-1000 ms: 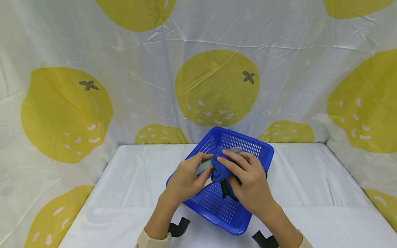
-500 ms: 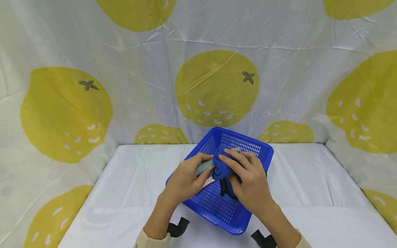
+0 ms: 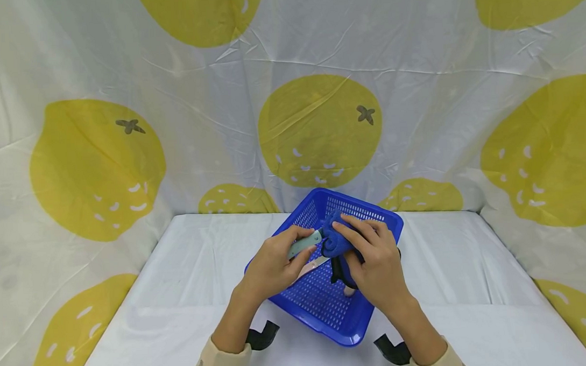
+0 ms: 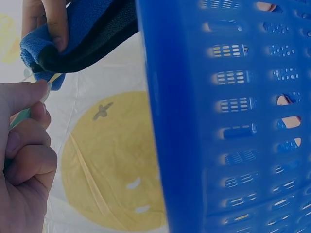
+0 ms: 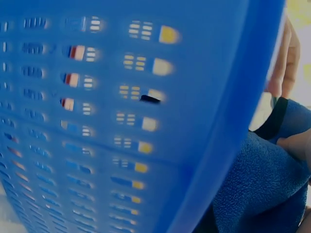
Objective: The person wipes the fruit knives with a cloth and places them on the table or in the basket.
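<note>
My left hand (image 3: 271, 267) pinches the pale green handle of a knife (image 3: 304, 244) between thumb and fingers, above the basket. My right hand (image 3: 375, 266) grips a blue cloth with black trim (image 3: 336, 239), folded round the knife just past its handle, so the blade is hidden. Part of the cloth hangs down toward the basket. In the left wrist view, the cloth (image 4: 102, 34) meets the knife close to my left fingertips. Below, inside the blue plastic basket (image 3: 337, 335), lies another knife with a pinkish handle (image 3: 311, 267), partly covered by my left hand.
The perforated basket stands at an angle on a white-covered table (image 3: 180, 284). Its wall (image 5: 209, 121) fills much of both wrist views. A small pale object (image 3: 349, 291) shows under the hanging cloth. A lemon-print curtain (image 3: 213, 126) surrounds the table.
My right hand and the cloth have slid right, away from my left hand, baring the handle's end. The pale tip beyond the cloth is now out of sight. My left hand stays nearly still.
</note>
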`<state>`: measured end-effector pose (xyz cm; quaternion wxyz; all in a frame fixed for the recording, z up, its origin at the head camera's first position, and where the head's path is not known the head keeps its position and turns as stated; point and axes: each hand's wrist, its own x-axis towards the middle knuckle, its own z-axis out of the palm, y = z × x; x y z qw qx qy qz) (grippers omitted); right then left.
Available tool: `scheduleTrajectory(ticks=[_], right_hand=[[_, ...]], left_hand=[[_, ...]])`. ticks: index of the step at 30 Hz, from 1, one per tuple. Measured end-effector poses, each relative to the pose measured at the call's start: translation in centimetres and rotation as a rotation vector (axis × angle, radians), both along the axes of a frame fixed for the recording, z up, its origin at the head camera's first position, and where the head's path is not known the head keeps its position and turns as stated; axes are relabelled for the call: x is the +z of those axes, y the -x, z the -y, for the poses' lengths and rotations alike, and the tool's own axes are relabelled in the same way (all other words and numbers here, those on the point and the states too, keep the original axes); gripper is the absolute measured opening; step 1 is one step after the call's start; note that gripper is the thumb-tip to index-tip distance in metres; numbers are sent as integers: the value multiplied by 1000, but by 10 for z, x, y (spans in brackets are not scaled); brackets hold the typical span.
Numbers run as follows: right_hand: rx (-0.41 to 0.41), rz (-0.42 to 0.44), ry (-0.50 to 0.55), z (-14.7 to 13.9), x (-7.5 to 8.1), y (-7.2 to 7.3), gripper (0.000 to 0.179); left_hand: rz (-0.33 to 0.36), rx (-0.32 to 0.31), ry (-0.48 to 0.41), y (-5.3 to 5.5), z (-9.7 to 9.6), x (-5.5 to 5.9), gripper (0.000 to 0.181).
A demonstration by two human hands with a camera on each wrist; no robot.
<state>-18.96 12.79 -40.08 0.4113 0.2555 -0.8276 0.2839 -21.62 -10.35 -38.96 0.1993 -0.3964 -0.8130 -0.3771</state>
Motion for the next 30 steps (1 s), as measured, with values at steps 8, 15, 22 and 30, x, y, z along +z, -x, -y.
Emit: scheduleTrajectory(ticks=[8,15,22,30], right_hand=[[-33,3,16,-9,1,4,46],[-72,6,20,-20,3,6,48],[-131,-12,26,-35,6,12,46],[-118,28,83,-41,9,10,47]], left_hand=[[0,-2,1,-1,1,2,26],[15,-11,-14,-2,3,2,26],[37,25,8,-1,2,3,26],[62,48,21,-1,2,1,26]])
